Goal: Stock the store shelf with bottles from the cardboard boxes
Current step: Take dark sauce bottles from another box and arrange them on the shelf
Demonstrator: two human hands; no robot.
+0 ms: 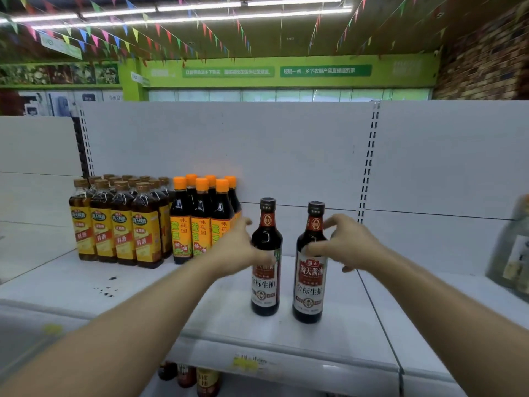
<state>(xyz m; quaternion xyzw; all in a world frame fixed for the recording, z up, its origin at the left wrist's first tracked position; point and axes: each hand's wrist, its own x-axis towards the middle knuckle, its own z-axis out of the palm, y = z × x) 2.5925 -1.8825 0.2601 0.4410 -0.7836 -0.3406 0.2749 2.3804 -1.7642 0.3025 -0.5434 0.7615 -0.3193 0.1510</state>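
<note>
Two hands at two soy sauce bottles, upright on the white shelf (315, 342).
The left hand (234, 247) curls its fingers across the shoulder of the left bottle (264, 293), holding it. The right hand (346, 245) is half spread with fingertips on the right bottle (309, 293); whether it grips, I cannot tell. The pair stands slightly apart, near the shelf's front edge. To the left are six orange-capped bottles (200, 224), then brown-capped bottles (123, 224), four in front and more behind. To the right the shelf lies bare up to one blurred bottle (512, 253).
</note>
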